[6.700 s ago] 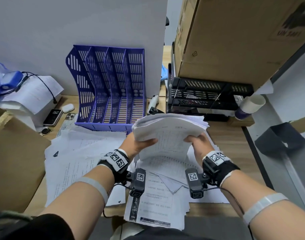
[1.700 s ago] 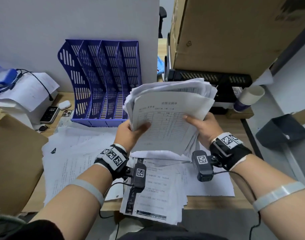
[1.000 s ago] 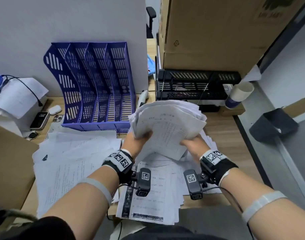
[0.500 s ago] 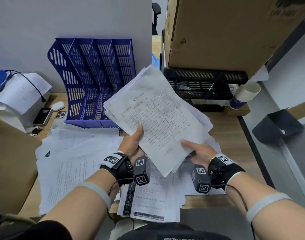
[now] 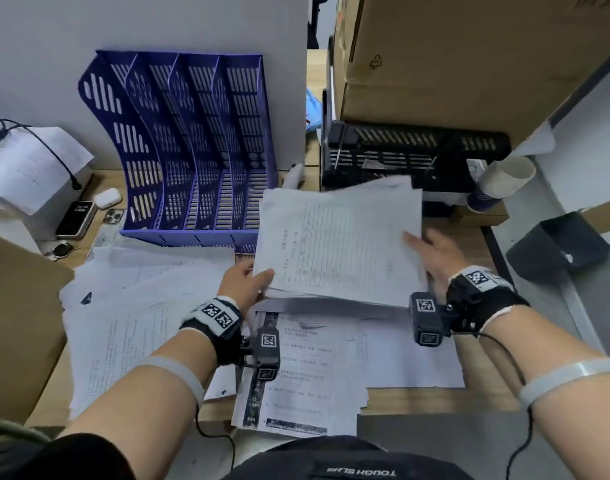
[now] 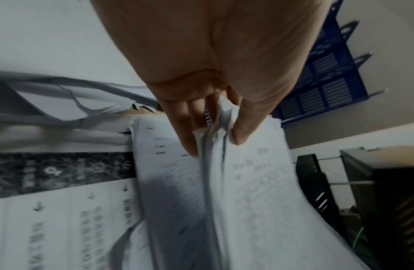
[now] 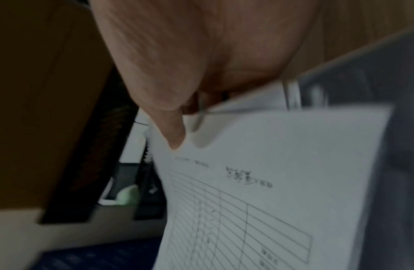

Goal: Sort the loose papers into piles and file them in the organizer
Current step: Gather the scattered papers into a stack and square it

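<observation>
Papers (image 5: 338, 244) hang level between both grips: left hand (image 5: 242, 282) pinches the near-left corner, right hand (image 5: 435, 258) clasps the right edge, likely to keep the sheets squared for filing. Organizer (image 5: 189, 150) stands just left of the stack, slots open; loose sheets (image 5: 130, 323) lie beneath on the table (image 5: 417, 398).

Evenly and softly lit in the head view, with no glare and only faint shadows under the stack of papers (image 5: 338, 244). Bowed at the edges by the wide lens, most plainly along the cardboard box (image 5: 469, 57). Slightly smeared at the stack's far edge. Dimmer and greyer in both wrist views; smeared by motion along the sheets, with the left hand (image 6: 215, 64) too close for focus. Darkest and grainiest in the right wrist view, the right hand (image 7: 201, 54) blurred.
</observation>
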{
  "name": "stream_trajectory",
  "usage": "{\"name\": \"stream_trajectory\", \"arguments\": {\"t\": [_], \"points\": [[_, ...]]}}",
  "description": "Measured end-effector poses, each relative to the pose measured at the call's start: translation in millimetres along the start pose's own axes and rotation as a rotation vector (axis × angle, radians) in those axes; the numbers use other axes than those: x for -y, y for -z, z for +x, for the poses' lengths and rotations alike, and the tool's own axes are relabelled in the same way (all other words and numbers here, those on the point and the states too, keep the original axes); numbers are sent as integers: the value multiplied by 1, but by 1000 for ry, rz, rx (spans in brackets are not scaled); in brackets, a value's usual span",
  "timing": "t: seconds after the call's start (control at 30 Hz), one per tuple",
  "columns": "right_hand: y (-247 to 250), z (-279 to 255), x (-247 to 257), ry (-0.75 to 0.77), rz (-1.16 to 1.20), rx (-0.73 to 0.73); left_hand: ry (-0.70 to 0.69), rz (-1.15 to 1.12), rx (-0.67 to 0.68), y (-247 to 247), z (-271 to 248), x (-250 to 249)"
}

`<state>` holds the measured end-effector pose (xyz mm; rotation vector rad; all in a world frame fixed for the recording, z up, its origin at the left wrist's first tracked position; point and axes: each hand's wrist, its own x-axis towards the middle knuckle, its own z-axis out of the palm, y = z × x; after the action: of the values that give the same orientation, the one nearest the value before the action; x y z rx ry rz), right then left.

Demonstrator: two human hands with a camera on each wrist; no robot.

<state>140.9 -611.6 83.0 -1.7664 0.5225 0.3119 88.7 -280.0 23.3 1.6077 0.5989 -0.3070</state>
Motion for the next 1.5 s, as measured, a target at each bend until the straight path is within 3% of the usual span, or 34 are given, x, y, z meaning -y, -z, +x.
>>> {"name": "stream_trajectory", "arguments": {"t": [0.13, 0.27, 0.33, 0.43, 0.6, 0.7, 0.77, 0.83, 0.9, 1.0, 1.1, 1.2, 1.33, 1.4, 1.5], "points": [[-7, 30, -49, -324, -468, 193, 73, 435, 22, -3, 12, 15], [-19, 29, -62, -368, -690, 161, 139, 390, -50, -8, 16, 12], [-22, 28, -65, -402, -653, 154, 177, 388, -84, -8, 19, 14], [-20, 27, -68, -405, -548, 175, 150, 488, -1, -12, 18, 16], [-11, 32, -66, -210, -515, 115, 63, 575, 32, -29, 12, 11], [1, 35, -55, -86, -499, 6, 72, 603, -24, -39, 13, 12], [13, 37, -47, -43, -507, -95, 72, 621, 7, -46, 9, 11], [23, 43, -47, -68, -496, -155, 78, 674, 55, -52, 5, 13], [29, 49, -54, -182, -510, -114, 76, 776, 99, -60, 1, 15], [32, 49, -67, -301, -556, -9, 154, 662, 78, -73, 1, 17], [35, 44, -74, -282, -604, 29, 246, 485, 80, -79, 4, 16], [38, 40, -80, -246, -628, 64, 398, 130, 152, -81, -1, 20], [42, 36, -83, -220, -656, 93, 263, 107, 170, -87, -11, 27], [42, 35, -79, -171, -690, 37, 199, 96, 179, -86, -13, 21], [39, 32, -62, 97, -677, -73, 54, 138, 234, -76, -17, -6]]}}
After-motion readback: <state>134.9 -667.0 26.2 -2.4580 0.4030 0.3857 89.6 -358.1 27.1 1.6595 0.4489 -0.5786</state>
